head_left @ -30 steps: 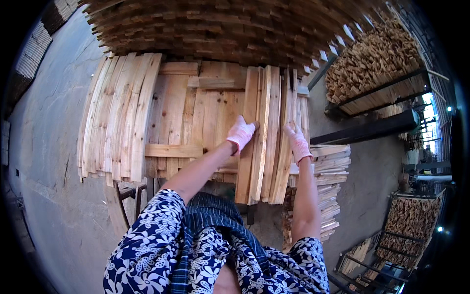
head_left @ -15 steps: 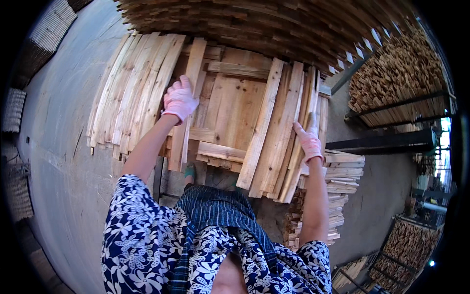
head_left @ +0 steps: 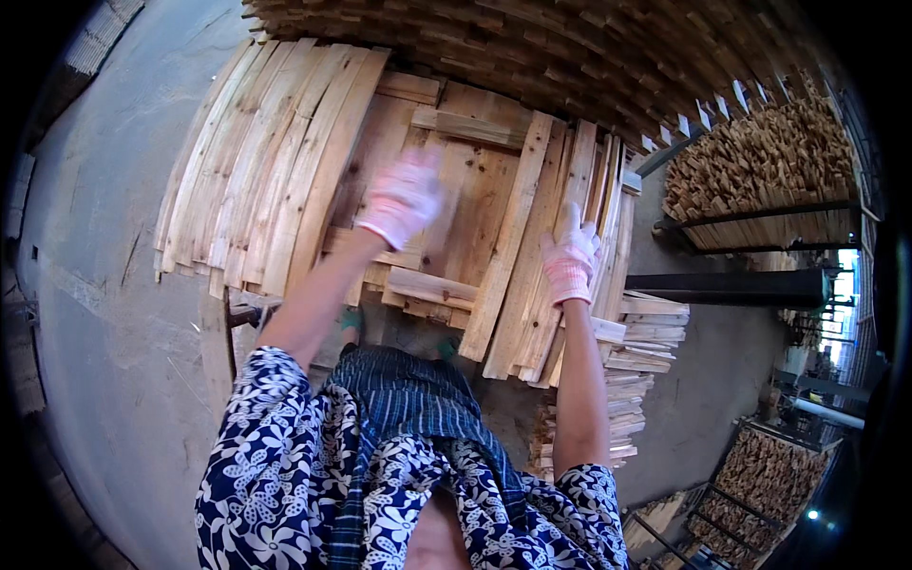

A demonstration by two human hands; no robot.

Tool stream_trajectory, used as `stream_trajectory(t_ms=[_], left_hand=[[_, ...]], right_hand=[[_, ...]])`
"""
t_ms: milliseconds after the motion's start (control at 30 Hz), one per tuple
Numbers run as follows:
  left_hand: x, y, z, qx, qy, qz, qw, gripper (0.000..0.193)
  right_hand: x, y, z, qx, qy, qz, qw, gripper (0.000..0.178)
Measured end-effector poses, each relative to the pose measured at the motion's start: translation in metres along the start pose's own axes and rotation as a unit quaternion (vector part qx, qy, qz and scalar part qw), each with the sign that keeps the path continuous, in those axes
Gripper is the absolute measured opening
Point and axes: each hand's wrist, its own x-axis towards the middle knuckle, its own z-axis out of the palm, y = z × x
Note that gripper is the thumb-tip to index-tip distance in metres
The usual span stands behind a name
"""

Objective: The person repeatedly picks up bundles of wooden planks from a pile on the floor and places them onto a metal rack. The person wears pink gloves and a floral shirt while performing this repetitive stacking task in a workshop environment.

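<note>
The planks (head_left: 509, 237) are bare, matt wood with knots; the gloves (head_left: 570, 266), soft-looking cloth; the shirt (head_left: 266, 475), printed cloth; the floor (head_left: 95, 294), matt, scuffed, concrete-like.

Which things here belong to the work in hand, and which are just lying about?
Apparently in use:
right boards, under right hand
left boards
middle boards, below blurred left hand

Apparently just around:
black beam
upper-right racked wood
lower-right racked wood
</note>
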Motion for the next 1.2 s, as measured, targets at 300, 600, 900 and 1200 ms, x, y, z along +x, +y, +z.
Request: stream_trajectory(t_ms=[300, 600, 900, 1200], left_hand=[[-0.006, 0.17, 0.081, -0.465, -0.229, -0.243, 0.82, 0.083], [0.0, -0.01, 0.026, -0.484, -0.062, -0.239, 0.839, 0.078], [0.008, -0.009, 0.006, 0.146, 0.123, -0.107, 0.976, 0.046], [-0.02, -0.082, -0.013, 0.134, 0.119, -0.13, 0.975, 0.077]], right_hand=[[-0.003, 0.023, 0.019, 0.096, 0.087, 0.007, 0.992, 0.067], [-0.009, -0.034, 0.004, -0.091, -0.032, -0.015, 0.995, 0.089], [-0.014, -0.014, -0.013, 0.088, 0.026, 0.026, 0.995, 0.088], [-0.027, -0.039, -0.018, 0.24, -0.012, 0.021, 0.97, 0.078]])
